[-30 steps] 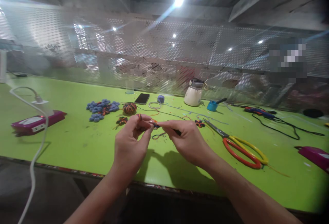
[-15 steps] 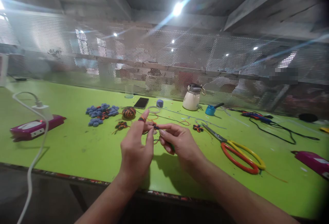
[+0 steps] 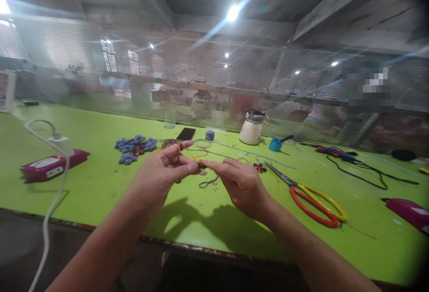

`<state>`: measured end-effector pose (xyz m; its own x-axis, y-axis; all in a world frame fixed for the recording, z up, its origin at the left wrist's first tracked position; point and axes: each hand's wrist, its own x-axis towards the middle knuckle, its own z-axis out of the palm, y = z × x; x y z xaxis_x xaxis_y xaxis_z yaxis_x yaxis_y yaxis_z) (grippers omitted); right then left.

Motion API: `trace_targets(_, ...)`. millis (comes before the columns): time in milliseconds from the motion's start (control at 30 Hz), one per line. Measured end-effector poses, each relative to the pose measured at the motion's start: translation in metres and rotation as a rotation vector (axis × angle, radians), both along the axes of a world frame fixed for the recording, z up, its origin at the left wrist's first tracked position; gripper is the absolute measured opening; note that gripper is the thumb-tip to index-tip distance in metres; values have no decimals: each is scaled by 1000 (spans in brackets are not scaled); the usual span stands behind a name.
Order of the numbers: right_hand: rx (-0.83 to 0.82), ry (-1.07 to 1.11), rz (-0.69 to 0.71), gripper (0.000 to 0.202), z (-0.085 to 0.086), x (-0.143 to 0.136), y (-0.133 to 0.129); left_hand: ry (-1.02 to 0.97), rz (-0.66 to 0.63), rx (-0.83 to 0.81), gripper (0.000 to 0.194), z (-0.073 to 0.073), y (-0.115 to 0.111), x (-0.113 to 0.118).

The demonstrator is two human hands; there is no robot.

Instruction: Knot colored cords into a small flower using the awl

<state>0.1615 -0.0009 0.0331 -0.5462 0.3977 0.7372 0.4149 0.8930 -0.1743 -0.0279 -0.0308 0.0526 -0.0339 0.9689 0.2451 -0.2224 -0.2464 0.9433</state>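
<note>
My left hand (image 3: pixel 164 167) pinches a small crocheted piece (image 3: pixel 201 164) of dark and orange yarn between thumb and fingers. Orange yarn (image 3: pixel 197 153) loops from its raised forefinger. My right hand (image 3: pixel 243 182) meets the piece with its forefinger tip; the other fingers curl under, and what they hold is hidden. Beneath the hands a loose dark strand (image 3: pixel 208 183) lies on the green table (image 3: pixel 110 202). A multicolour yarn ball (image 3: pixel 169 143) shows partly behind my left hand. Right of my hands rests a small orange-and-dark crocheted piece (image 3: pixel 259 167), by the tips of the scissors (image 3: pixel 311 196).
Blue crocheted pieces (image 3: pixel 136 146) lie left, before a phone (image 3: pixel 186 134) and a blue yarn ball (image 3: pixel 209 135). Behind stand a white jug (image 3: pixel 252 129) and a blue pot (image 3: pixel 275 144). A corded blue tool (image 3: pixel 337 153) and magenta power strips (image 3: pixel 43 167) flank the workspace.
My left hand has turned and lowered leftward, its forefinger now pointing right. My right hand has rolled palm-down, hiding the dark green thing seen in its fingers before. The crocheted piece stays between them.
</note>
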Motion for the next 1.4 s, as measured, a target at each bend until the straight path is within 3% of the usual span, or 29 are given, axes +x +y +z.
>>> trace_targets(200,87,-132,-56,43,2,3,-1,33,22,42,62,-2,-2,-5)
trace_targets(400,62,-225,-63,46,9,6,-5,79,21,78,51,-4,-1,-9)
trace_targets(767,-323,13,222,37,15,4,-10,4,23,67,42,-6,-3,-3)
trace_targets(967,-438,107,221,32,12,1,-12,-8,2,4,26,-13,-5,2)
trace_targets(1133,-676,326,244,28,5,-3,-9,-281,-37,-152,14,-16,-9,13)
trace_targets(1267,-891,496,279,29,1,-9,-5,-376,-25,-161,21,-20,-12,20)
trace_targets(1400,-947,512,240,30,2,-12,-4,-352,0,-162,23,-23,-12,22)
